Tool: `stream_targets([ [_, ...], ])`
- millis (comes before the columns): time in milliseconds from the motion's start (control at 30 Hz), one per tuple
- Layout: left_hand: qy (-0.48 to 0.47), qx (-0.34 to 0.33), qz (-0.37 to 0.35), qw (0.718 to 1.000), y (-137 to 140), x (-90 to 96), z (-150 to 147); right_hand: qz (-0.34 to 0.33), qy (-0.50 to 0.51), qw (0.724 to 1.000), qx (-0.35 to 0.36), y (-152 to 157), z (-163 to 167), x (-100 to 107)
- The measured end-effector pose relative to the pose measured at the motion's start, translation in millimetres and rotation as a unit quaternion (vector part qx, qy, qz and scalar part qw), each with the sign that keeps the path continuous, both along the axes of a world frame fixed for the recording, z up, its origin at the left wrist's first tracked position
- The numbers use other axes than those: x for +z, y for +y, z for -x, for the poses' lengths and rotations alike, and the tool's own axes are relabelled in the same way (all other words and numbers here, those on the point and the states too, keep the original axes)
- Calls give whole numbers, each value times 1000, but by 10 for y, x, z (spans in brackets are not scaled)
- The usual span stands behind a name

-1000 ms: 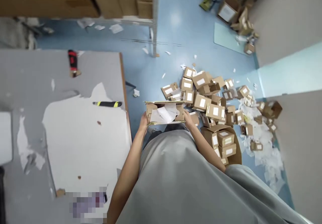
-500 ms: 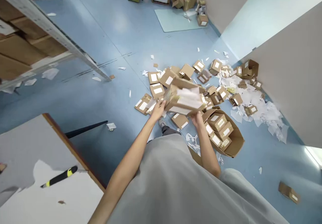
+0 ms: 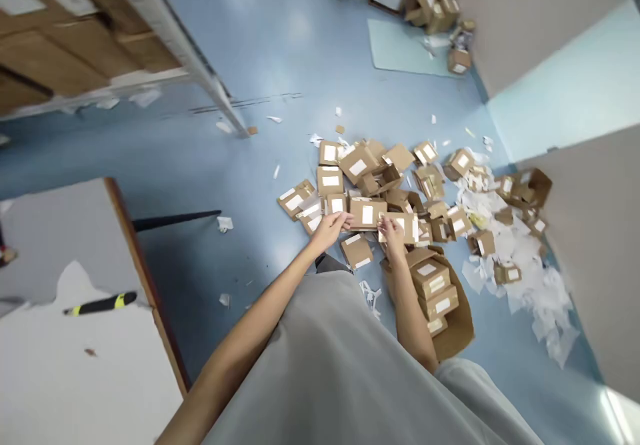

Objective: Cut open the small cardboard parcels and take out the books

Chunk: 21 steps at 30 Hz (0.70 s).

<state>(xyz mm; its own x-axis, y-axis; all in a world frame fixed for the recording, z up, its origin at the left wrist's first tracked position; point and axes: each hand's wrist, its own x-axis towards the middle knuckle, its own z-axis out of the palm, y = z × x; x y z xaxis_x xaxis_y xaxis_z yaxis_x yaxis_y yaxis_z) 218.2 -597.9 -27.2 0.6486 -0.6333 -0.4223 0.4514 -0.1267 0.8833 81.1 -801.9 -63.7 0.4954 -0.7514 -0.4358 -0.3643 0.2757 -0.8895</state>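
Observation:
My left hand (image 3: pixel 330 227) hovers over the pile with its fingers stretched out and nothing visible in them. Its fingertips come up to the left end of a small brown cardboard box (image 3: pixel 359 223) with a white label. My right hand (image 3: pixel 392 231) is at that box's right end, fingers loosely bent and apart, in front of another labelled box (image 3: pixel 409 221). Whether either hand touches these boxes is hard to tell. Below my right forearm stands a large open carton (image 3: pixel 456 338) holding several small labelled boxes (image 3: pixel 443 303).
Small opened boxes (image 3: pixel 360 163) lie heaped on the blue floor, with white paper scraps (image 3: pixel 520 268) spread to the right by the wall. At left are a table (image 3: pixel 60 378) with a black-and-yellow utility knife (image 3: pixel 100 303) and a shelf (image 3: pixel 175 38) of cartons.
The open box with white paper inside, held between both hands before, is out of them now. My hands are lower in view and closer together, and the view has turned left.

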Motion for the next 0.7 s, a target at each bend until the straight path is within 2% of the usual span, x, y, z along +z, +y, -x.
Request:
stream_targets([
  [67, 29, 101, -37, 994, 457, -79, -55, 2, 11, 989, 145, 383, -384, -95],
  [133, 46, 212, -53, 975, 973, -114, -53, 5, 8, 959, 285, 792, -751, -144],
  [200, 55, 327, -61, 941, 1541, -119, 38, 17, -3, 911, 412, 1220, -1087, -145],
  [267, 68, 436, -68, 895, 2138, -114, 248, 42, -21, 850, 525, 1683, -1380, -102],
  [367, 82, 584, -67, 805, 2974, -101, 802, 75, -51, 755, 649, 2466, -1678, 17],
  [467, 79, 715, -54, 693, 3588, -89, 1519, 79, -78, 685, 720, 3306, -1733, 154],
  [600, 79, 827, -38, 555, 4040, -85, 2378, 71, -89, 584, 804, 4395, -1488, 261],
  [700, 80, 876, -13, 475, 4218, -84, 2848, 48, -88, 503, 859, 5149, -1155, 269],
])
